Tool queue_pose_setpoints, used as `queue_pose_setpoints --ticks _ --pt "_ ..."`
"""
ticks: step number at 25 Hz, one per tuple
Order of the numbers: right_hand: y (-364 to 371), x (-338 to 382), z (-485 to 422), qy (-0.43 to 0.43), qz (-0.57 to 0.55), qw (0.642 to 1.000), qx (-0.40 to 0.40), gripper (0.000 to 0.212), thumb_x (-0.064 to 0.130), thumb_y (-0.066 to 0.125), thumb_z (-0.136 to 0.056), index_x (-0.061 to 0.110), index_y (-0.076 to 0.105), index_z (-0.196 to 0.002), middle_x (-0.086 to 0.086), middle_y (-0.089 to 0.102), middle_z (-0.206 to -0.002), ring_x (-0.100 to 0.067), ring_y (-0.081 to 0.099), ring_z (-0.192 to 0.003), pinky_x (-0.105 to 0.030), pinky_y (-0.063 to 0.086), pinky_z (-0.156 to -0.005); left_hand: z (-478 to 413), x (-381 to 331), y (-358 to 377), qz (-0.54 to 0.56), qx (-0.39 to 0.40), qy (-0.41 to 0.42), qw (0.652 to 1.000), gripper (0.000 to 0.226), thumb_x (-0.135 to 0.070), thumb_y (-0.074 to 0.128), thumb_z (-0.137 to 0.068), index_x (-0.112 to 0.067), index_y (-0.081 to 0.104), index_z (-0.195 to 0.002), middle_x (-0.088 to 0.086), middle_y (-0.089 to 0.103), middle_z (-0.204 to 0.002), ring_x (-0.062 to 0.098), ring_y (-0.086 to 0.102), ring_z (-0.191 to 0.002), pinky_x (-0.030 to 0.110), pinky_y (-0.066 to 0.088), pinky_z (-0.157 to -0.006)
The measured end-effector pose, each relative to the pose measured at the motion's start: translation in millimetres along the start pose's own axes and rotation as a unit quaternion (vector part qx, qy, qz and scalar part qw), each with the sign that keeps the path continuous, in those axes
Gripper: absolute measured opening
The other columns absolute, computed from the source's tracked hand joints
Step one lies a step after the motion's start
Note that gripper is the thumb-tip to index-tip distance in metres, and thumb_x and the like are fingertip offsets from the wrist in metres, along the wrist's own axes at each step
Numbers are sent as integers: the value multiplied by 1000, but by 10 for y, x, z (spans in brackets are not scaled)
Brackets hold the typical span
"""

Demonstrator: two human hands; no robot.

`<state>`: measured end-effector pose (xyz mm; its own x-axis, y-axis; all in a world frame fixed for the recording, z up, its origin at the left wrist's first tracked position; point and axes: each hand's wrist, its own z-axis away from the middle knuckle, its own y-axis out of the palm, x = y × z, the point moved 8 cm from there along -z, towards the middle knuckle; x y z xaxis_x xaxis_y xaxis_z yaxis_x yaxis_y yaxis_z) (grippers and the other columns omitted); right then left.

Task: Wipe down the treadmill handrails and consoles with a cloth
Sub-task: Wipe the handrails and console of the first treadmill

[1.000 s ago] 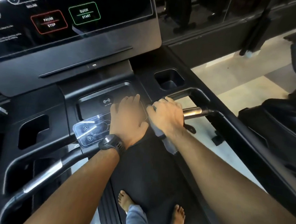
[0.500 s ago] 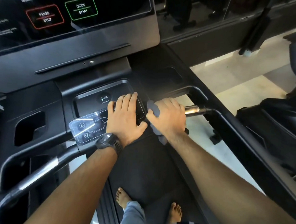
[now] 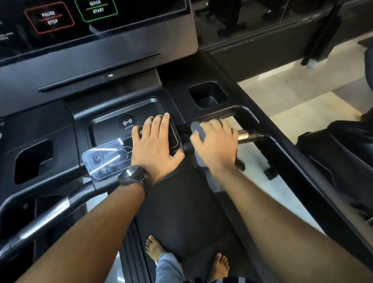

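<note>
On the handrail [image 3: 244, 134], cloth [image 3: 198, 130] under right hand [image 3: 215, 143], fingers [image 3: 222, 125] clamped round it, left hand [image 3: 153, 145] flat, fingers together.

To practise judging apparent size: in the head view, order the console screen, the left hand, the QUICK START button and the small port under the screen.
1. console screen
2. left hand, though nearest the camera
3. QUICK START button
4. small port

The cloth [image 3: 198, 131] was grey. The console [image 3: 120, 57] was black, with one red-edged button [image 3: 49, 17] and one green-edged button [image 3: 96, 6]. The watch [image 3: 136, 177] was black.
</note>
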<state>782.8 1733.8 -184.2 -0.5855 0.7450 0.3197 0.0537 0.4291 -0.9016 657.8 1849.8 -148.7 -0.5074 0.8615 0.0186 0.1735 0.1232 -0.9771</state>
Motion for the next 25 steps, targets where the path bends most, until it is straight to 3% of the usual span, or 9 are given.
queue_pose_setpoints --ticks 2,5,9,12,16,19,23,25 --pt "-27 13 65 -38 6 999 -27 39 51 45 -92 26 69 -110 6 64 -107 -19 57 -109 -44 46 -92 -19 -19 -7 -3 -5 -1 1000 98 -66 46 -75 -14 20 -153 8 37 -151 30 29 -141 55 23 -112" --pt "48 -73 -197 -23 8 996 85 41 55 44 -89 24 69 -97 4 62 -93 -20 60 -98 -42 49 -87 -62 -38 3 -5 4 -5 1000 101 -69 48 -75 -15 17 -154 7 36 -152 30 28 -142 57 23 -111" --pt "-22 -180 56 -18 -11 999 -45 38 50 46 -91 26 72 -106 6 67 -106 -19 59 -107 -42 46 -90 -49 -43 13 -1 -8 -5 1000 102 -68 50 -73 -13 20 -153 7 37 -153 29 28 -143 57 24 -112" --pt "22 -236 -208 10 2 999 40 48 57 36 -86 24 71 -85 2 67 -87 -23 62 -91 -41 49 -82 -40 -55 17 0 -7 -6 1000 102 -68 50 -72 -13 21 -153 7 37 -152 29 29 -143 57 24 -111" --pt "-10 -241 -2 7 19 999 -26 42 53 40 -92 27 71 -102 6 67 -103 -19 58 -106 -42 47 -89 -31 -53 4 -4 -10 -5 1000 102 -67 51 -72 -12 21 -153 7 37 -152 29 30 -142 56 25 -111" --pt "36 -300 -208 3 24 998 52 51 58 34 -86 24 71 -91 4 66 -93 -21 61 -97 -41 49 -83 -42 -67 3 -5 -6 -1 1000 101 -67 52 -73 -13 20 -153 7 37 -152 29 30 -141 57 24 -111" --pt "-61 -365 -58 -4 15 1000 -14 43 52 40 -90 25 70 -104 4 67 -104 -21 59 -106 -41 48 -90 -33 -66 -11 -9 -9 -1 1000 101 -66 53 -73 -14 20 -153 7 37 -152 30 31 -140 58 24 -111" --pt "3 -406 -224 -16 17 998 51 47 54 39 -89 21 72 -99 0 68 -100 -24 60 -102 -40 48 -86 -42 -58 -9 -8 -10 -2 1000 101 -66 53 -73 -14 21 -153 7 37 -152 30 31 -140 57 24 -110"
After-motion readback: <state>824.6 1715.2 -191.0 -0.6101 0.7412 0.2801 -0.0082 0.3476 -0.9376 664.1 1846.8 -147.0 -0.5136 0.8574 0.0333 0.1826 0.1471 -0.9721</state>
